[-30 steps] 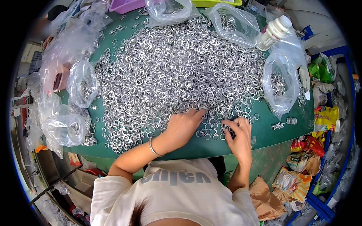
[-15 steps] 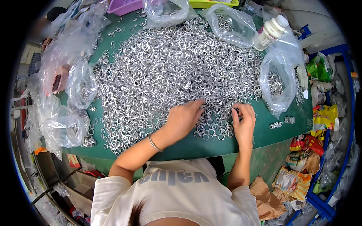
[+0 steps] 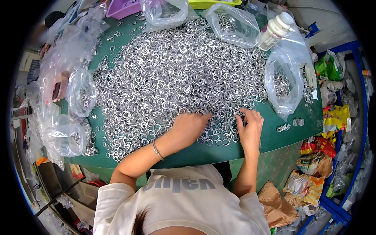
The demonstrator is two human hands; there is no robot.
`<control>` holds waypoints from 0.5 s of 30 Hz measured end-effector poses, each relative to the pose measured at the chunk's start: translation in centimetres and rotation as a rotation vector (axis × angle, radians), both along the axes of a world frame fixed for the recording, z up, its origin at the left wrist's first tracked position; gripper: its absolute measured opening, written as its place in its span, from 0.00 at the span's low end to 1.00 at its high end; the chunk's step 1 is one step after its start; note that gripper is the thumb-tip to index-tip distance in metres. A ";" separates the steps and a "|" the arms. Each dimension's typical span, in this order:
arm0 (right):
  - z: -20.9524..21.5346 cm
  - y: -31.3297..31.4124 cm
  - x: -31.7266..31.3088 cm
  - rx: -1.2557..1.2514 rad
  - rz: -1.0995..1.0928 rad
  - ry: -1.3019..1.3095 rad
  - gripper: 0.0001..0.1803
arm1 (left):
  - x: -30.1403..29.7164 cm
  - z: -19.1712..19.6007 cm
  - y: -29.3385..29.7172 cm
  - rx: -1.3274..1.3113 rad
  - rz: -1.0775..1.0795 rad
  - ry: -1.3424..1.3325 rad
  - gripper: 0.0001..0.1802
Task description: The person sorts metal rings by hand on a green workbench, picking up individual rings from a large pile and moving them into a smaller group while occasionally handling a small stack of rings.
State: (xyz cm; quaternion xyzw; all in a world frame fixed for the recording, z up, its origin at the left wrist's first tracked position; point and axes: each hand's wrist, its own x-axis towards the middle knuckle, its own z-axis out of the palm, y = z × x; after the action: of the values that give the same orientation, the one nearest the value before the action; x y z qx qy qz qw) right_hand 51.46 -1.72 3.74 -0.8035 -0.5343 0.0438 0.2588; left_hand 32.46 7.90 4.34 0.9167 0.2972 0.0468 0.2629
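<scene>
A wide heap of small silver metal rings (image 3: 168,74) covers the green table. At its near edge, my left hand (image 3: 190,128) is bent over the rings, fingers curled down among them; whatever its fingertips hold is hidden. A metal bangle circles that wrist. To the right, my right hand (image 3: 251,126) is at the heap's near right edge. Its thumb stands apart from the bent fingers, and nothing plainly shows between them. Right of this hand lie a small cluster of silver pieces (image 3: 283,127) and a short row of rings standing together (image 3: 298,122).
Clear plastic bags with rings stand around the heap, one at the right (image 3: 274,105), others at the left (image 3: 81,98) and far side. A white bottle (image 3: 276,31) stands far right. Purple (image 3: 121,8) and yellow-green trays are at the back. Filled sacks (image 3: 303,184) sit beside a blue rack.
My right hand's thumb and fingers have spread apart. My left hand's fingers have curled in more over the rings. The whole view has shifted slightly.
</scene>
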 end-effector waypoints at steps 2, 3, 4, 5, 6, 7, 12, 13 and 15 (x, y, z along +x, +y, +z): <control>-0.1 -0.4 0.2 -0.051 -0.011 -0.007 0.10 | 0.2 0.2 0.1 -0.019 0.015 -0.120 0.12; 0.2 -0.6 0.2 -0.054 -0.042 0.013 0.10 | 0.2 0.4 0.1 -0.028 0.024 -0.180 0.11; 0.2 -0.8 0.3 -0.035 -0.048 0.049 0.09 | 0.5 0.5 0.2 -0.028 0.039 -0.184 0.11; 0.2 -1.1 0.5 -0.016 -0.056 0.086 0.09 | 0.8 0.7 0.4 -0.027 0.054 -0.188 0.11; 0.2 -1.3 0.6 0.003 -0.065 0.119 0.08 | 1.2 0.7 0.6 -0.027 0.066 -0.195 0.10; 0.5 -1.4 0.6 0.039 -0.075 0.160 0.08 | 1.7 0.3 0.6 -0.013 0.054 -0.222 0.10; 0.3 -1.5 0.5 -0.028 -0.003 0.099 0.09 | 4.6 -1.1 0.6 0.086 -0.019 -0.107 0.07; 0.6 -1.6 0.3 -0.073 0.013 0.007 0.09 | 4.7 -1.2 0.6 0.097 -0.025 -0.101 0.06; 1.0 -2.0 0.7 -0.057 -0.018 0.089 0.09 | 4.9 -1.2 0.6 0.121 -0.036 -0.090 0.04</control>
State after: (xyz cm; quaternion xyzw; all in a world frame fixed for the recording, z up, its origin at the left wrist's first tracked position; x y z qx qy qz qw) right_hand 52.15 -3.74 4.77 -0.8125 -0.5137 0.0925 0.2595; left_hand 37.37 8.49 3.18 0.9330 0.2654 0.1012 0.2212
